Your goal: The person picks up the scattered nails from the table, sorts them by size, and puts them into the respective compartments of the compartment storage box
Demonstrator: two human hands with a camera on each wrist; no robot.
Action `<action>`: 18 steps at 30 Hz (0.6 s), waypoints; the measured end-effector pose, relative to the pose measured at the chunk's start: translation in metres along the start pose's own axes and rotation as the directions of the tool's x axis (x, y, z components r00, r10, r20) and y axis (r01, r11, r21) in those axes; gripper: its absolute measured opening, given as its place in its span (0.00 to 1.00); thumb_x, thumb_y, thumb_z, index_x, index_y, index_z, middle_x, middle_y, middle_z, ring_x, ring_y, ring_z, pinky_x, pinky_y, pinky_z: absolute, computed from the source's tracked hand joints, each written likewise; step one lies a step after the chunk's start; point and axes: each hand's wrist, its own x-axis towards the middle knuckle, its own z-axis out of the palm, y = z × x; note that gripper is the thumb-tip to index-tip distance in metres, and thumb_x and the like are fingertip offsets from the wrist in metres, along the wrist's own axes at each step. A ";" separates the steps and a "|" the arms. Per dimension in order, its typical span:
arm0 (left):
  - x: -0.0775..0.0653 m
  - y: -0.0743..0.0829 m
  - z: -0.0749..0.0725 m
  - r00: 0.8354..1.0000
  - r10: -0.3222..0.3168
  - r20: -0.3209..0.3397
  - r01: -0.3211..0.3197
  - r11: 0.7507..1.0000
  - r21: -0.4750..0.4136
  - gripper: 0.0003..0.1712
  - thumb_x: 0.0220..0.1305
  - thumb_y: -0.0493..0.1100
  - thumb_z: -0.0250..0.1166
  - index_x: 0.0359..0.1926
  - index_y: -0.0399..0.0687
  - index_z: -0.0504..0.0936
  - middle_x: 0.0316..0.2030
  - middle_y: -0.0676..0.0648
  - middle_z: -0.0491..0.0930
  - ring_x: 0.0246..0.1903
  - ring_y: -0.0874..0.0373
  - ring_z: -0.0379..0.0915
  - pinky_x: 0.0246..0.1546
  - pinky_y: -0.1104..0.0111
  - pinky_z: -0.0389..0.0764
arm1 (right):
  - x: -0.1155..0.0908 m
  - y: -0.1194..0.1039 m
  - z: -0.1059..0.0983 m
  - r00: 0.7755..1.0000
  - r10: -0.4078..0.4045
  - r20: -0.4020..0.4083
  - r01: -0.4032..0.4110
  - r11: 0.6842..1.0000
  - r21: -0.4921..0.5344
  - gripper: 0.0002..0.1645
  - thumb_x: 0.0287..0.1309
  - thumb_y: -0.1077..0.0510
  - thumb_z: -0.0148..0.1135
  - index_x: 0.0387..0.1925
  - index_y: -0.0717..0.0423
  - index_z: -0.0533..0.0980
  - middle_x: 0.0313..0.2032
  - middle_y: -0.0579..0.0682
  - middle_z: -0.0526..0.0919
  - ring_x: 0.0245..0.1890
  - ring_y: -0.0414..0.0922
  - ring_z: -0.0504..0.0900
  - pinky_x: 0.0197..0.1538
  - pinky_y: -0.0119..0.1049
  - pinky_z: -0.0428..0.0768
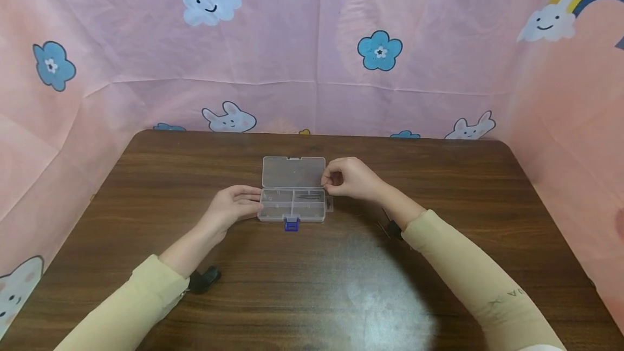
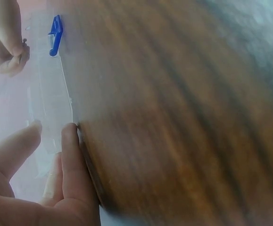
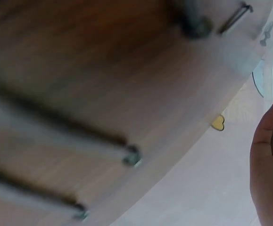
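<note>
A clear plastic compartment box (image 1: 273, 218) sits mid-table with its lid (image 1: 293, 172) raised at the back and a blue clasp (image 1: 291, 226) in front. Thin dark pieces (image 1: 309, 196) lie in its back right compartment. With thumb and fingers, my left hand (image 1: 231, 207) holds the box's left end. Above the right end, my right hand (image 1: 352, 177) pinches a thin nail-like piece (image 2: 24, 42) between thumb and forefinger; the fingers hide most of it. Similar thin metal pieces with small heads (image 3: 236, 19) lie on the table beneath my right wrist, several blurred.
The brown wooden table (image 1: 292, 291) has rounded far corners. Pink printed cloth (image 1: 312, 42) hangs behind it and at both sides. A black wrist device (image 1: 205, 279) sits under my left wrist, another (image 1: 394, 229) at my right.
</note>
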 end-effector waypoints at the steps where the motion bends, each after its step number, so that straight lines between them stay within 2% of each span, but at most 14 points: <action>1: 0.000 0.000 0.000 1.000 0.001 0.001 -0.001 1.000 -0.002 0.32 0.71 0.38 0.70 0.71 0.30 0.72 0.67 0.29 0.78 0.53 0.60 0.84 0.52 0.77 0.85 | 0.002 -0.001 0.001 1.000 -0.006 0.004 0.006 1.000 -0.005 0.05 0.62 0.66 0.70 0.34 0.55 0.86 0.34 0.48 0.88 0.33 0.41 0.80 0.38 0.30 0.80; 9: -0.002 0.001 -0.001 1.000 -0.006 0.003 0.006 1.000 0.007 0.32 0.72 0.38 0.69 0.71 0.30 0.71 0.67 0.29 0.77 0.55 0.58 0.84 0.52 0.77 0.85 | 0.016 -0.009 0.010 0.998 -0.057 0.027 0.057 0.998 -0.028 0.05 0.61 0.66 0.69 0.34 0.54 0.87 0.34 0.47 0.87 0.33 0.41 0.80 0.39 0.28 0.79; 18: -0.001 0.001 0.000 1.000 -0.016 0.002 0.016 1.000 0.025 0.32 0.73 0.40 0.69 0.72 0.32 0.71 0.67 0.31 0.77 0.59 0.53 0.83 0.55 0.75 0.84 | 0.026 -0.017 0.017 0.995 -0.059 0.077 0.066 0.995 -0.081 0.04 0.61 0.64 0.69 0.33 0.53 0.87 0.34 0.46 0.89 0.34 0.39 0.82 0.41 0.26 0.80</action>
